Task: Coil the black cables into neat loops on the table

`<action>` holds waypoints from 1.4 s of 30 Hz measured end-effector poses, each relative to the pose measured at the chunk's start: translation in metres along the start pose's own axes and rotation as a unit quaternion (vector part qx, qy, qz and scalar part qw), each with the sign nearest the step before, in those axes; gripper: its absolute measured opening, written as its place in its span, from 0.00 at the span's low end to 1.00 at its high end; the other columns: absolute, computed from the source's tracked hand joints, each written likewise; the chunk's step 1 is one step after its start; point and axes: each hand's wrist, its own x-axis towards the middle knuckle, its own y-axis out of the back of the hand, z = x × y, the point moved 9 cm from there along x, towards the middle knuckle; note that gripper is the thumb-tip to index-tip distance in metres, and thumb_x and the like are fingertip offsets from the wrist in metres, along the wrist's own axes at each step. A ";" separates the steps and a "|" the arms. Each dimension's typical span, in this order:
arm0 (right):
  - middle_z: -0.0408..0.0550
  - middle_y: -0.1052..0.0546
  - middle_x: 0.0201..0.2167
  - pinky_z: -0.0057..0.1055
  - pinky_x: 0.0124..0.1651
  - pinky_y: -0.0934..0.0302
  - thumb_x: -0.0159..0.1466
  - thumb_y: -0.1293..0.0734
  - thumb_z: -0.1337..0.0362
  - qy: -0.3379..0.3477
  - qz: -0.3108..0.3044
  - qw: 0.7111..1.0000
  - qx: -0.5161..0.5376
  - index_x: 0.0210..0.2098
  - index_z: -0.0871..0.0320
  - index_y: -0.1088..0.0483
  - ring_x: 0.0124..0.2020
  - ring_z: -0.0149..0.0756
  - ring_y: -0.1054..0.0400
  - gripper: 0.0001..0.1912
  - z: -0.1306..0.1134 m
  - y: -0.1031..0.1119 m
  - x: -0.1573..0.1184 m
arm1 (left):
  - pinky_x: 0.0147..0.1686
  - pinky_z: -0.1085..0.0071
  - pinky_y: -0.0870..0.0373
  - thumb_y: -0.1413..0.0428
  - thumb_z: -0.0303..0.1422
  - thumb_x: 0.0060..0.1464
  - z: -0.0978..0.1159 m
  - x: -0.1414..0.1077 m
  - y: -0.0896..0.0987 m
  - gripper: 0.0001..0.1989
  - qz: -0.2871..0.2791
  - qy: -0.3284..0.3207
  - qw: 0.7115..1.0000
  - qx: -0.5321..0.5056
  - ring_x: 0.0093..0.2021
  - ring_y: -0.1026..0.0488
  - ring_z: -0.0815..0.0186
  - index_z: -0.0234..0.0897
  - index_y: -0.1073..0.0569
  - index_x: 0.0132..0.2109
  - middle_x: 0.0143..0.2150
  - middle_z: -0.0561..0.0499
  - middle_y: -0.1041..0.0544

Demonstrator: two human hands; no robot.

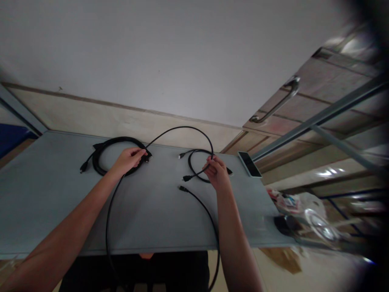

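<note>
A long black cable [185, 127] arches up between my two hands. My left hand [130, 158] pinches it near a larger coiled black cable [96, 161] lying on the grey table [158, 211]. My right hand [216, 172] holds the cable close to one end, whose plug [187, 178] points left. Behind the right hand lies a smaller coil of black cable [189, 162]. From my left hand the held cable drops over the table's front edge. Another plug [183, 188] rests on the tabletop, its cable curving down past my right forearm.
A phone [249, 164] lies at the table's right end. Beyond it are a metal frame bar [316, 117], a dark cup-like object [285, 224] and plastic bags [287, 200]. A pale wall [136, 121] stands behind the table.
</note>
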 end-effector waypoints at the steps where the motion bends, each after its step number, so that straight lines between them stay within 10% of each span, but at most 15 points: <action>1: 0.32 0.50 0.15 0.25 0.19 0.53 0.57 0.29 0.59 -0.005 -0.016 1.000 0.004 0.32 0.55 0.31 0.15 0.24 0.56 0.08 -0.001 -0.005 -0.003 | 0.18 0.75 0.50 0.41 0.47 0.55 -0.002 0.000 -0.003 0.17 -0.009 0.011 0.999 -0.034 0.17 0.45 0.73 0.36 0.23 0.38 0.18 0.58 0.41; 12: 0.46 0.21 0.26 0.39 0.41 0.34 0.53 0.26 0.57 -0.096 -0.221 0.970 0.002 0.30 0.56 0.32 0.34 0.41 0.25 0.13 0.023 -0.064 -0.030 | 0.32 0.73 0.30 0.36 0.42 0.53 0.004 -0.031 -0.068 0.25 -0.190 0.081 0.968 -0.145 0.42 0.23 0.62 0.37 0.26 0.55 0.45 0.41 0.21; 23: 0.54 0.21 0.49 0.39 0.55 0.37 0.56 0.24 0.55 -0.154 -0.412 0.893 -0.097 0.41 0.55 0.19 0.58 0.46 0.32 0.16 0.043 -0.124 -0.063 | 0.46 0.57 0.25 0.35 0.36 0.53 0.004 -0.034 -0.082 0.23 -0.175 0.068 0.941 -0.280 0.40 0.22 0.61 0.41 0.33 0.54 0.40 0.48 0.22; 27: 0.56 0.23 0.53 0.39 0.55 0.37 0.56 0.24 0.53 -0.115 -0.386 0.913 -0.068 0.42 0.55 0.20 0.57 0.45 0.32 0.17 0.036 -0.116 -0.054 | 0.39 0.62 0.23 0.35 0.36 0.51 0.005 -0.031 -0.079 0.19 -0.144 0.077 0.937 -0.309 0.31 0.27 0.69 0.41 0.34 0.46 0.30 0.57 0.30; 33: 0.43 0.27 0.22 0.37 0.42 0.34 0.54 0.24 0.51 -0.128 -0.296 0.947 -0.009 0.37 0.58 0.23 0.33 0.38 0.27 0.18 0.037 -0.089 -0.040 | 0.16 0.81 0.42 0.38 0.40 0.54 0.002 -0.032 -0.072 0.17 -0.141 0.121 0.943 -0.275 0.19 0.43 0.75 0.44 0.36 0.46 0.24 0.62 0.44; 38: 0.34 0.39 0.16 0.29 0.29 0.43 0.62 0.29 0.55 -0.111 -0.236 0.963 -0.060 0.53 0.59 0.29 0.20 0.28 0.41 0.23 0.042 -0.082 -0.029 | 0.13 0.81 0.56 0.43 0.45 0.59 -0.002 -0.046 -0.085 0.15 -0.242 0.147 0.944 -0.172 0.16 0.53 0.77 0.44 0.36 0.47 0.23 0.62 0.48; 42: 0.32 0.45 0.14 0.28 0.23 0.53 0.63 0.32 0.49 -0.099 -0.193 0.970 -0.110 0.42 0.61 0.26 0.16 0.25 0.52 0.20 0.053 -0.082 -0.020 | 0.15 0.82 0.58 0.46 0.51 0.59 -0.006 -0.042 -0.088 0.19 -0.214 0.128 0.956 -0.156 0.16 0.53 0.77 0.48 0.39 0.51 0.24 0.62 0.46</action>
